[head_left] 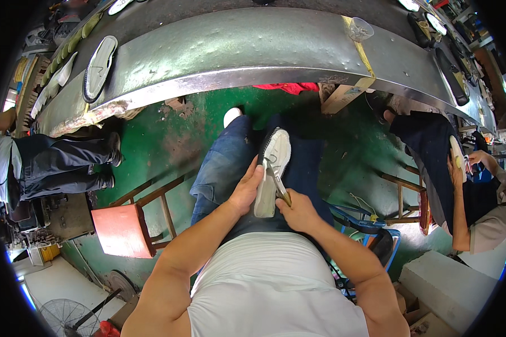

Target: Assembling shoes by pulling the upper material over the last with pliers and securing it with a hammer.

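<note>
Head view looks down on our lap, where a pale shoe sole (271, 174) rests lengthwise on our dark apron, its toe pointing away from us toward the metal bench (247, 50). Our left hand (246, 190) is closed around the sole's left edge near the heel end, thumb lying up along its side, steadying it against our thigh. Our right hand (298, 212) is curled into a fist around the handle of a thin tool (276, 182), whose blade runs up across the sole's surface and touches it about midway. The two hands sit just beside each other with the sole between them.

Across the bench, another sole (98, 66) with a dark rim lies flat near the left end, and a small clear cup (358, 28) stands to the right, beside a yellow strip. Under the bench a red cloth (289, 87) shows against the green floor (168, 135). To our left stands a red stool (121, 229), and beyond it a person's dark-trousered legs (67, 163) stretch out. To our right a second person sits holding a sole (456, 153) in their own hands, with a wooden stool (410, 196) between us. A fan (64, 314) lies low on the left.
</note>
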`<state>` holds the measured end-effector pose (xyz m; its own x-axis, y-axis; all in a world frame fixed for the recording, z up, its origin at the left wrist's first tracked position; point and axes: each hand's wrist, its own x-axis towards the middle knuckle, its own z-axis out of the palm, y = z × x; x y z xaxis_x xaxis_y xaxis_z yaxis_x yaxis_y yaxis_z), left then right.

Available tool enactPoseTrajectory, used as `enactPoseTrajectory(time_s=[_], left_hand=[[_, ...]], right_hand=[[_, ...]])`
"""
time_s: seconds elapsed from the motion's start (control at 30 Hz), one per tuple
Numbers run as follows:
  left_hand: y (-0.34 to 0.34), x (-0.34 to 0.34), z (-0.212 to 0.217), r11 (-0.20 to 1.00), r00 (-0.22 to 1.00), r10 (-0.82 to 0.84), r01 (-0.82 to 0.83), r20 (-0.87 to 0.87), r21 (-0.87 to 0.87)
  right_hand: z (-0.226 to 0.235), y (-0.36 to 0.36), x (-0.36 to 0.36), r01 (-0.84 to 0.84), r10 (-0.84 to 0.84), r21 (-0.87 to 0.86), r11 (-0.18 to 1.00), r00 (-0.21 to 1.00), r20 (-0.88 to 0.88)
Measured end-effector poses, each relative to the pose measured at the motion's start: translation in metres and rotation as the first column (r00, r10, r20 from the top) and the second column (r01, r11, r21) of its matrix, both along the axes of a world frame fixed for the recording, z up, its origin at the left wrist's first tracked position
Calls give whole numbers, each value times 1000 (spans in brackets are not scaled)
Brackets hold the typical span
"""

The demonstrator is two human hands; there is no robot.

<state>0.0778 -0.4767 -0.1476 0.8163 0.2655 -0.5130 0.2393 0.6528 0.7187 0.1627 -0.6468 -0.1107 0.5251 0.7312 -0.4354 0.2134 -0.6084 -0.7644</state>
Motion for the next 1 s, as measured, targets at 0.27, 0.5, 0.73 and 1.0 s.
enactPoseTrajectory(time_s=[0.27, 0.5, 0.73, 1.0], left_hand=[[-10, 7, -14, 859, 999, 28, -13, -22, 511], [-1, 8, 11, 300, 980, -197, 37, 24, 953], [16, 18, 42, 94, 866, -346, 415, -361, 905], [18, 16, 21, 380, 837, -311, 543, -450, 749]], right_hand=[[-13, -24, 41, 208, -68, 75, 975, 606, -792], [-33, -42, 87, 175, 41, 44, 984, 26, -999], [-4, -69, 97, 11, 26, 34, 999, 415, -909], [39, -55, 63, -33, 2, -43, 999, 812, -583]])
